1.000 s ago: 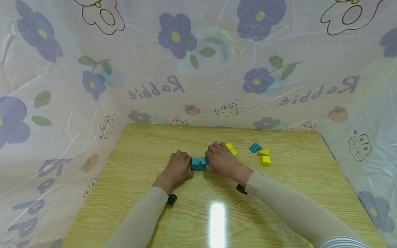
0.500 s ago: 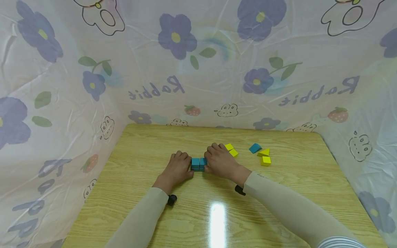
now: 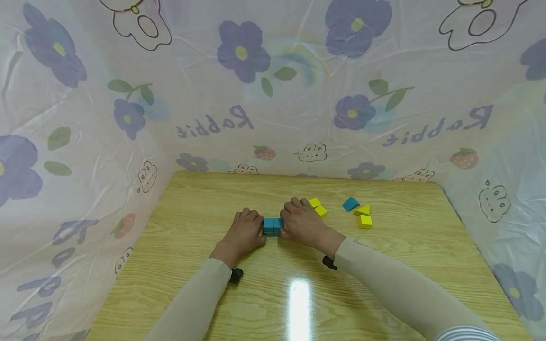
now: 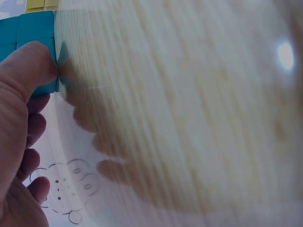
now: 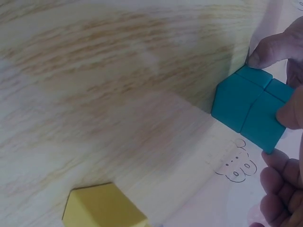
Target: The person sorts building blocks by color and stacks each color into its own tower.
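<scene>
Several teal-blue blocks stand together on the table, two side by side above and two below. The upper left block point(image 3: 268, 223) meets the upper right block point(image 3: 278, 223) along a narrow seam. My left hand point(image 3: 245, 232) holds the left end of the stack, its thumb point(image 4: 38, 66) on the front face. From the other end my right hand point(image 3: 308, 223) pinches the upper right block, with its thumb point(image 5: 293, 111) against one face and fingertips at the opposite edge. That block's right side is hidden by the hand in the head view.
Just behind my right hand lie two yellow blocks point(image 3: 321, 211). Further right are a blue triangular block point(image 3: 350, 204), a yellow triangular block point(image 3: 362, 210) and a yellow block point(image 3: 365, 222). Printed cloth point(image 3: 273, 94) walls the wooden table point(image 3: 204, 189) at back and sides.
The upper right blue block was slightly raised a second ago and now sits level, close against its neighbour. My right hand shifted slightly left with it; the left hand stayed in place.
</scene>
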{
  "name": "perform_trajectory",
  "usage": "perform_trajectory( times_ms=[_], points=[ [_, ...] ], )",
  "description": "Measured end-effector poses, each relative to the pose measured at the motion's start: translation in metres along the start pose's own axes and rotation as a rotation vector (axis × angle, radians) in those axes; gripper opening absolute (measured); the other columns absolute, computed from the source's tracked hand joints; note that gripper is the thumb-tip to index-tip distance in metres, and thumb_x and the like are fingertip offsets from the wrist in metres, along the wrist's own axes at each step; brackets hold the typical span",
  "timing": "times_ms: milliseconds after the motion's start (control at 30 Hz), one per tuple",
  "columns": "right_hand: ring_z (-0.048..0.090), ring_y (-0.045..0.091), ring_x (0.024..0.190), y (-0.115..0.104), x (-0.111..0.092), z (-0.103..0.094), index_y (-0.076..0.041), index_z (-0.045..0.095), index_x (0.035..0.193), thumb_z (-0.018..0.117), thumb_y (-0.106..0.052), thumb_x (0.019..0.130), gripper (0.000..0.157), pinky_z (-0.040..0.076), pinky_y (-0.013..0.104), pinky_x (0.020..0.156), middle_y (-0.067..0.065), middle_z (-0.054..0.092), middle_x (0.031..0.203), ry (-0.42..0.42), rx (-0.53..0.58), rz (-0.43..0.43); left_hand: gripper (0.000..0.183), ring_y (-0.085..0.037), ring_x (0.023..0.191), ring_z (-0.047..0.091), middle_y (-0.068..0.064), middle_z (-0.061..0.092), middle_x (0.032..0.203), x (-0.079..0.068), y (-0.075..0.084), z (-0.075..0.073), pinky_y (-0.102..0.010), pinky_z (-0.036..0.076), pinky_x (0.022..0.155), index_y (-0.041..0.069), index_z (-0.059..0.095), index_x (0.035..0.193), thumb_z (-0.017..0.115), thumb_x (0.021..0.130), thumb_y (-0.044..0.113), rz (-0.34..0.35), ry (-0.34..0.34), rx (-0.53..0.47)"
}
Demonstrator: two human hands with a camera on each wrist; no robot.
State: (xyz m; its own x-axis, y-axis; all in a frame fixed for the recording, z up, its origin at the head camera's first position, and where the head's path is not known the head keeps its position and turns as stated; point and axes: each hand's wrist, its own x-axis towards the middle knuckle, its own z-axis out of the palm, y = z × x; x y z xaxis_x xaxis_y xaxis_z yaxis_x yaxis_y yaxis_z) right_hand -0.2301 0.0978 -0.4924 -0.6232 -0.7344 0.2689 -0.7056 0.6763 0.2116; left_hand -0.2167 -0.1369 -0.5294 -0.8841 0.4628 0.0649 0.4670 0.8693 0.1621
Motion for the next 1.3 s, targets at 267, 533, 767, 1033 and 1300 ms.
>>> perform_trajectory(
  times_ms=[267, 533, 767, 1033, 1300],
  points=[
    [0.047, 0.023, 0.084, 0.000, 0.000, 0.002, -0.013, 0.064, 0.087, 0.072, -0.042, 0.093, 0.031, 0.038, 0.036, 0.075, 0.002, 0.057, 0.087, 0.002, 0.010, 0.009, 0.031, -0.023, 0.108, 0.048, -0.001, 0.062, 0.113, 0.000, -0.001, 0.002, -0.043, 0.039, 0.099, 0.012, 0.067, 0.106, 0.078, 0.092, 0.037, 0.007, 0.021, 0.014],
    [0.050, 0.024, 0.090, 0.001, 0.001, -0.002, -0.010, 0.071, 0.102, 0.070, -0.048, 0.095, 0.038, 0.041, 0.038, 0.079, 0.004, 0.065, 0.099, -0.028, 0.046, 0.030, 0.032, -0.024, 0.110, 0.049, -0.002, 0.062, 0.114, 0.001, -0.002, 0.003, -0.044, 0.039, 0.099, 0.011, 0.067, 0.107, 0.078, 0.092, 0.037, 0.013, 0.017, 0.001],
    [0.050, 0.026, 0.092, 0.016, -0.004, -0.015, -0.008, 0.071, 0.106, 0.073, -0.038, 0.094, 0.033, 0.040, 0.041, 0.082, 0.006, 0.064, 0.102, 0.050, 0.107, 0.070, 0.033, -0.024, 0.112, 0.049, -0.002, 0.063, 0.117, 0.000, -0.001, 0.000, -0.045, 0.039, 0.102, 0.010, 0.068, 0.111, 0.077, 0.093, 0.036, 0.014, 0.006, 0.001],
    [0.047, 0.027, 0.087, 0.044, -0.021, -0.018, -0.006, 0.070, 0.103, 0.075, -0.035, 0.093, 0.031, 0.038, 0.042, 0.080, 0.008, 0.063, 0.098, 0.087, 0.057, 0.110, 0.030, -0.025, 0.110, 0.048, -0.004, 0.063, 0.118, -0.001, 0.002, -0.003, -0.045, 0.038, 0.100, 0.010, 0.068, 0.111, 0.074, 0.095, 0.035, 0.017, -0.020, 0.019],
    [0.044, 0.028, 0.086, 0.087, -0.045, -0.017, -0.004, 0.067, 0.102, 0.076, -0.030, 0.091, 0.029, 0.035, 0.043, 0.080, 0.010, 0.060, 0.095, 0.088, -0.016, 0.136, 0.033, -0.026, 0.113, 0.049, -0.005, 0.064, 0.120, -0.002, 0.001, -0.001, -0.046, 0.038, 0.101, 0.009, 0.069, 0.115, 0.074, 0.095, 0.035, 0.015, -0.012, 0.021]
  ],
)
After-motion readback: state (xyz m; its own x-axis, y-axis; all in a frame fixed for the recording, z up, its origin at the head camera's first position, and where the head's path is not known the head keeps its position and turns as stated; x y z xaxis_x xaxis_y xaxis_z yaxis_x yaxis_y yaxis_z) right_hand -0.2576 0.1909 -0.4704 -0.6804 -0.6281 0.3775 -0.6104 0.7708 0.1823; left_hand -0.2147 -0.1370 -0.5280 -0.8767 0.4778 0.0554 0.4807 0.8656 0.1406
